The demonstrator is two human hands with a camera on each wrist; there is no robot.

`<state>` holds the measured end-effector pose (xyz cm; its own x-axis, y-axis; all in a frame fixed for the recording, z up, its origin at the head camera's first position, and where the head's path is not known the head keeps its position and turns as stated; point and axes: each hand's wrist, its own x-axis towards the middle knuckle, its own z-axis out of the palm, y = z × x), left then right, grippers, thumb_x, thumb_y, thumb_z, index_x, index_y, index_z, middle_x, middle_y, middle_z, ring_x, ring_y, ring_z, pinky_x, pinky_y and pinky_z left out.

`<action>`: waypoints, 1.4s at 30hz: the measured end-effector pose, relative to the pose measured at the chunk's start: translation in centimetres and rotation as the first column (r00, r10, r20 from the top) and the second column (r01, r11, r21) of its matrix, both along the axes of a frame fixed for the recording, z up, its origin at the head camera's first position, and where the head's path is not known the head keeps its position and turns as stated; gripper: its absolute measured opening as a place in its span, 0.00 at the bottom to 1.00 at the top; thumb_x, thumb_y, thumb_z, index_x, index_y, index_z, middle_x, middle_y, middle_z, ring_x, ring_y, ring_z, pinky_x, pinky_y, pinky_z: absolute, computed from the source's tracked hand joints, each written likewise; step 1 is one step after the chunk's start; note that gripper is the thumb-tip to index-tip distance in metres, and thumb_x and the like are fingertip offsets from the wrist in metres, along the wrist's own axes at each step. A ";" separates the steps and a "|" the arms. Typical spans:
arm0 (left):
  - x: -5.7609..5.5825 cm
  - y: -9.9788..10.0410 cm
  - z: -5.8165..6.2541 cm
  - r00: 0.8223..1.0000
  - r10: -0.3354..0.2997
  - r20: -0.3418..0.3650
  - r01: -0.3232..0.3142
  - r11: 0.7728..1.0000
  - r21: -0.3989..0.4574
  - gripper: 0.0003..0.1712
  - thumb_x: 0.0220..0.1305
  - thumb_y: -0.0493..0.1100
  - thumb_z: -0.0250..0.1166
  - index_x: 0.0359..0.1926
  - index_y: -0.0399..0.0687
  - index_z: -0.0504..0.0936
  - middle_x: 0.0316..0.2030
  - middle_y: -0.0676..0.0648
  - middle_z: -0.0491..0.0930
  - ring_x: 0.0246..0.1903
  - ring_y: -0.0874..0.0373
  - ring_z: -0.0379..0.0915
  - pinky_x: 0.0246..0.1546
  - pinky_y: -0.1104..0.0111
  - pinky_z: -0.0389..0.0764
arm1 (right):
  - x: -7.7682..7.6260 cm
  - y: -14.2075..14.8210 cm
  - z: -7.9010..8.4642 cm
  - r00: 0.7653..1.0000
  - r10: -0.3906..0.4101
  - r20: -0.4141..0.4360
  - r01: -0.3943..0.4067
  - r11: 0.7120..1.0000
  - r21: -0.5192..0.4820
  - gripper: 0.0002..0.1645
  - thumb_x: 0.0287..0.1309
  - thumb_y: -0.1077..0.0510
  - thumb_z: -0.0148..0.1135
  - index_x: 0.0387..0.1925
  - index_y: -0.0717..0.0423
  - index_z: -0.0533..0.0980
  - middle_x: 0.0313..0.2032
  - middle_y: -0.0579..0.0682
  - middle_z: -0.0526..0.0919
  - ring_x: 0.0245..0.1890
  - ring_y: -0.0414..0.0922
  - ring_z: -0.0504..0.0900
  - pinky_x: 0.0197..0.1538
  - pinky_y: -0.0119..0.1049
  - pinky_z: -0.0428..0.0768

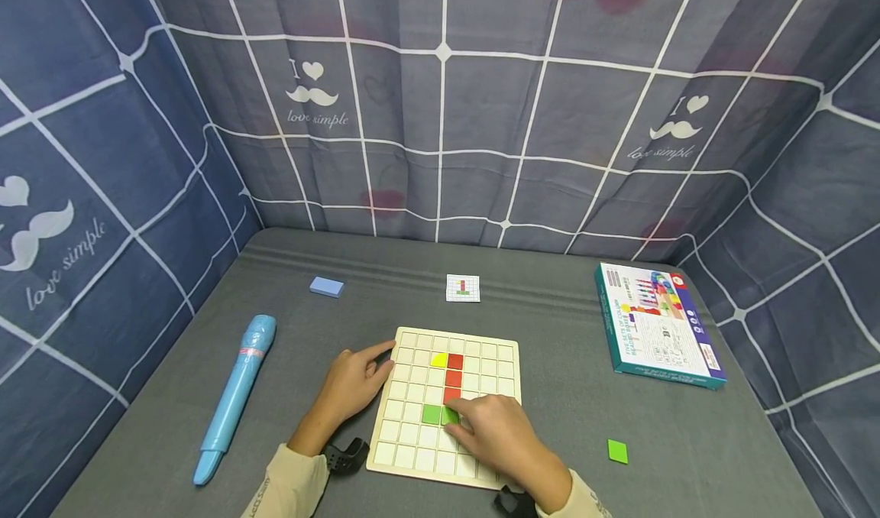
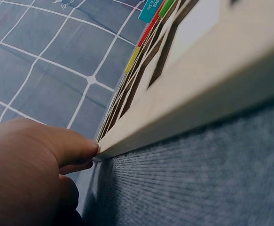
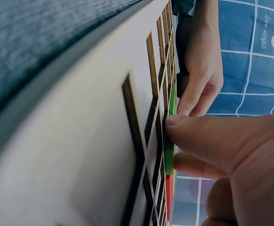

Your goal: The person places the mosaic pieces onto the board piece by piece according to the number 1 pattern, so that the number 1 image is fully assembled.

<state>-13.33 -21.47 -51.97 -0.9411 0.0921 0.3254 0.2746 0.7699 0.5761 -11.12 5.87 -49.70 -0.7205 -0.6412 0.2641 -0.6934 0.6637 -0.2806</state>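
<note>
A pale wooden grid board point(image 1: 419, 457) lies in front of me. My left hand point(image 1: 354, 384) rests at its upper left edge; in the left wrist view the fingertips point(image 2: 90, 149) touch the board's corner. On the board, a yellow tile point(image 1: 438, 360) sits left of the top one of three red tiles point(image 1: 453, 378) standing in a column. Below that column is a row of two green tiles, the left green tile point(image 1: 431, 414) uncovered. My right hand point(image 1: 498, 430) pinches the right green tile point(image 1: 449, 416) between thumb and index finger, partly covering it.
A loose green tile point(image 1: 617, 451) lies to the board's right, below a teal-sided box point(image 1: 660, 327). Beyond the board are a small card with a grid pattern point(image 1: 463, 289) and a blue block point(image 1: 326, 286). A light-blue pen-shaped case point(image 1: 237, 396) lies at left. Patterned curtains point(image 1: 412, 121) surround the table.
</note>
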 end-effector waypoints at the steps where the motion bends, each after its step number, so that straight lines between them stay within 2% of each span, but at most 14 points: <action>1: 0.0 0.0 0.0 1.000 0.001 0.000 -0.001 1.000 -0.003 0.20 0.67 0.41 0.70 0.59 0.46 0.86 0.08 0.71 0.50 0.11 0.73 0.42 0.19 0.71 0.55 | 0.0 0.0 0.0 1.000 -0.002 -0.006 0.002 1.000 0.000 0.14 0.56 0.48 0.76 0.42 0.48 0.88 0.31 0.40 0.89 0.22 0.30 0.75 0.25 0.35 0.75; 6: -0.1 0.1 -0.1 1.000 0.001 -0.010 -0.001 1.000 -0.004 0.19 0.67 0.40 0.70 0.58 0.45 0.86 0.08 0.71 0.49 0.11 0.73 0.41 0.19 0.72 0.55 | 0.1 0.1 -0.1 0.999 -0.012 -0.033 0.012 1.000 -0.009 0.12 0.54 0.49 0.77 0.38 0.49 0.88 0.30 0.40 0.89 0.23 0.31 0.77 0.25 0.34 0.76; 12: -0.2 0.3 -0.1 0.999 0.001 -0.047 -0.001 1.000 -0.005 0.19 0.65 0.39 0.71 0.57 0.46 0.87 0.09 0.70 0.50 0.11 0.73 0.41 0.21 0.70 0.56 | 0.3 0.4 -0.3 0.998 -0.027 -0.060 0.026 1.000 -0.011 0.11 0.53 0.49 0.78 0.36 0.48 0.88 0.29 0.40 0.89 0.21 0.30 0.75 0.26 0.35 0.76; 15: -0.2 0.3 -0.2 0.998 -0.010 -0.060 0.010 1.000 0.004 0.19 0.65 0.39 0.71 0.57 0.45 0.87 0.09 0.70 0.50 0.11 0.74 0.41 0.18 0.72 0.54 | 0.4 0.7 -0.5 0.996 -0.041 -0.079 0.039 0.999 -0.025 0.11 0.52 0.49 0.78 0.35 0.47 0.88 0.29 0.40 0.89 0.21 0.31 0.76 0.25 0.35 0.76; 21: -0.2 0.4 -0.2 0.998 -0.023 -0.066 0.023 1.000 0.009 0.19 0.66 0.39 0.71 0.57 0.45 0.87 0.08 0.70 0.50 0.10 0.75 0.41 0.16 0.73 0.52 | 1.1 2.0 -0.6 0.997 -0.068 -0.048 0.063 0.993 -0.095 0.06 0.53 0.52 0.77 0.34 0.46 0.88 0.26 0.36 0.86 0.20 0.27 0.71 0.24 0.31 0.72; 24: -0.3 0.5 -0.2 0.998 -0.020 -0.061 0.020 1.000 0.002 0.19 0.65 0.39 0.71 0.57 0.45 0.87 0.08 0.71 0.50 0.11 0.75 0.41 0.17 0.72 0.54 | 1.6 2.9 -0.5 0.994 -0.099 -0.042 0.093 0.987 -0.134 0.05 0.54 0.53 0.77 0.34 0.44 0.88 0.21 0.31 0.81 0.19 0.25 0.67 0.22 0.30 0.70; 26: -0.3 0.4 -0.2 0.999 -0.018 -0.049 0.018 1.000 0.000 0.19 0.65 0.39 0.71 0.57 0.45 0.87 0.08 0.71 0.50 0.10 0.75 0.42 0.18 0.72 0.55 | 1.9 3.8 -0.4 0.991 -0.131 -0.033 0.124 0.980 -0.157 0.06 0.53 0.53 0.78 0.35 0.43 0.88 0.17 0.28 0.75 0.17 0.24 0.63 0.21 0.28 0.66; 29: -0.3 0.4 -0.3 1.000 -0.015 -0.025 0.015 1.000 -0.005 0.20 0.66 0.39 0.71 0.58 0.45 0.86 0.08 0.71 0.50 0.10 0.74 0.41 0.20 0.71 0.56 | 2.3 5.4 -0.4 0.984 -0.181 -0.002 0.178 0.968 -0.177 0.08 0.53 0.54 0.79 0.36 0.43 0.88 0.14 0.25 0.62 0.15 0.24 0.54 0.19 0.26 0.58; 31: -0.3 0.3 -0.3 1.000 -0.013 -0.013 0.013 1.000 -0.007 0.20 0.66 0.40 0.71 0.59 0.45 0.86 0.08 0.71 0.49 0.10 0.73 0.41 0.21 0.71 0.56 | 2.5 6.6 -0.5 0.977 -0.213 0.030 0.215 0.961 -0.175 0.10 0.53 0.55 0.79 0.38 0.43 0.88 0.14 0.25 0.57 0.14 0.24 0.51 0.18 0.26 0.55; 37: -0.2 0.0 -0.3 1.000 -0.017 -0.015 0.017 1.000 -0.004 0.20 0.67 0.41 0.70 0.60 0.46 0.85 0.08 0.71 0.49 0.10 0.71 0.41 0.24 0.68 0.57 | 3.5 10.4 -0.5 0.943 -0.320 0.092 0.330 0.934 -0.135 0.14 0.52 0.55 0.80 0.42 0.42 0.88 0.12 0.27 0.54 0.12 0.27 0.50 0.18 0.27 0.55; 39: -0.1 -0.1 -0.4 1.000 -0.017 -0.017 0.017 1.000 -0.008 0.20 0.67 0.41 0.70 0.60 0.46 0.85 0.08 0.71 0.48 0.10 0.71 0.41 0.25 0.67 0.58 | 3.9 11.5 -0.6 0.933 -0.352 0.073 0.359 0.925 -0.128 0.16 0.50 0.56 0.81 0.42 0.41 0.88 0.12 0.27 0.53 0.12 0.28 0.50 0.18 0.28 0.55; 42: -0.1 -0.4 -0.5 1.000 -0.010 -0.020 0.010 1.000 -0.012 0.20 0.67 0.41 0.70 0.60 0.47 0.85 0.08 0.71 0.47 0.10 0.71 0.40 0.31 0.66 0.63 | 4.4 12.8 -0.7 0.925 -0.378 0.040 0.380 0.916 -0.130 0.17 0.48 0.56 0.82 0.42 0.40 0.88 0.13 0.26 0.52 0.13 0.27 0.49 0.19 0.27 0.54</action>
<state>-13.45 -21.85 -52.50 -0.9334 0.1058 0.3428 0.2937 0.7740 0.5609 -6.69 18.70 -50.40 -0.9068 -0.2788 0.3162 -0.3925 0.8321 -0.3919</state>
